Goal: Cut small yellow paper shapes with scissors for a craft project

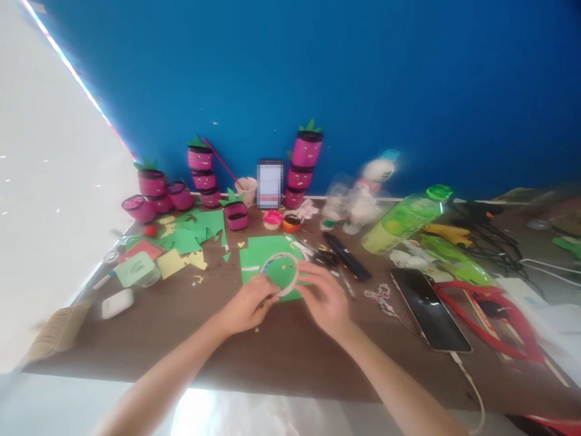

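Note:
Both hands are around a roll of tape (267,264), a pale ring held up over a green sheet (254,247). My left hand (249,304) has its thumb and fingers closed on the lower left of the ring. On the other side, my right hand (324,297) rests its fingertips against the ring's right edge, fingers partly curled. Green shows through the ring's hole. Just beyond the right hand lie scissors (329,259), partly hidden and blurred, and a black box cutter (347,257).
Stacked magenta cups with green leaves (303,169) stand by the blue wall. Paper scraps (181,237) spread at left, near twine (61,330). Open paint pots (273,219) sit behind. At right are a tilted green bottle (399,221), a phone (431,309) and red-handled tool (490,321).

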`<control>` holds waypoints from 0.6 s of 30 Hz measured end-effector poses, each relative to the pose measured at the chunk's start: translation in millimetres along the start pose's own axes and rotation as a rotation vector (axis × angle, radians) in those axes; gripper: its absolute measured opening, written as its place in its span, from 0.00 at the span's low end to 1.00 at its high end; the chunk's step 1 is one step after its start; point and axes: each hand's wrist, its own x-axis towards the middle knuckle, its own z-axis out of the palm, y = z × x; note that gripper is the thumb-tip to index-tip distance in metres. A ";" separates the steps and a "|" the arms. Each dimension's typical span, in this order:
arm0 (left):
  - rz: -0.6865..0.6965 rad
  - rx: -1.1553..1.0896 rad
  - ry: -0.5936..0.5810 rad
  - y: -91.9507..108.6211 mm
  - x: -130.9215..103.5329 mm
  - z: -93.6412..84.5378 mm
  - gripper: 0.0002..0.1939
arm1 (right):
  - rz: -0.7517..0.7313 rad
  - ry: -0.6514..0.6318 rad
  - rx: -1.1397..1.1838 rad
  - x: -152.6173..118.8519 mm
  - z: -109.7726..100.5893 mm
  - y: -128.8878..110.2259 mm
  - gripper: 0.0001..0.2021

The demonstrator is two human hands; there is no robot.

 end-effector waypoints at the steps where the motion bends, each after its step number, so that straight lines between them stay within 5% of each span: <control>1: 0.006 -0.003 -0.001 0.1 -0.3 0.6 0.07 | 0.004 0.008 0.015 -0.2 0.8 -0.1 0.09; 9: 0.024 0.018 -0.009 -2.2 -4.1 4.8 0.05 | 0.032 0.044 0.105 -3.8 5.2 2.4 0.09; 18: -0.059 -0.024 -0.015 1.6 -5.6 7.6 0.06 | 0.162 -0.059 0.118 -4.7 4.3 2.3 0.05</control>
